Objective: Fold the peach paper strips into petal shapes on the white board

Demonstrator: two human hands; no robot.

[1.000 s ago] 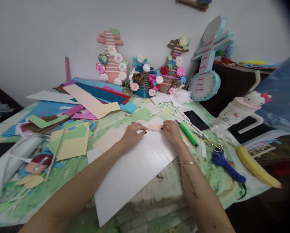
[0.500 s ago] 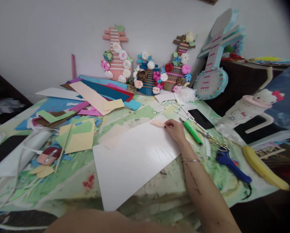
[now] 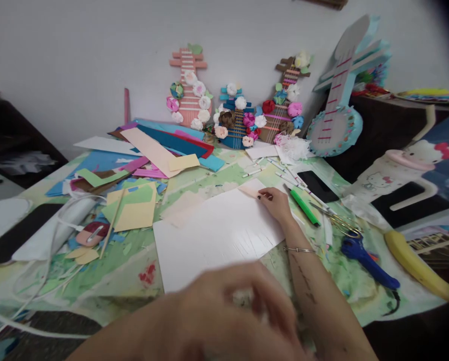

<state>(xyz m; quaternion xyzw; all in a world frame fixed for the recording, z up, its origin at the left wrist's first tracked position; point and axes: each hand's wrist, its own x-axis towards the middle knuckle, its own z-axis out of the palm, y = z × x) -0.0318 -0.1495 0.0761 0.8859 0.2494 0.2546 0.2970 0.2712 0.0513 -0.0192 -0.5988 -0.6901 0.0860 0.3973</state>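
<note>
My right hand [image 3: 276, 205] rests at the far right part of a white board [image 3: 197, 240]. Thumb and fingers pinch the end of a small peach paper piece [image 3: 248, 191], which lies on the board near its upper edge. Close to the camera, my left hand [image 3: 235, 311] hangs over the near part of the board, blurred. Its fingers look curled, but whether anything is in them I cannot make out. Just right of my right hand lies a green craft knife [image 3: 303, 206], with gold-handled scissors [image 3: 342, 221] beyond it.
A blue glue gun [image 3: 369, 263], a banana [image 3: 420, 265] and a tumbler [image 3: 390, 173] stand or lie to the right. Paper sheets [image 3: 171, 140] and scraps cover the left, near a white cable [image 3: 53, 245]. Flower-decorated paper instruments [image 3: 189, 95] lean against the wall. A phone [image 3: 318, 185] lies behind the knife.
My left hand has risen into view over the board's near part. The right hand keeps its pinch on the peach paper. The whole view has shifted slightly.
</note>
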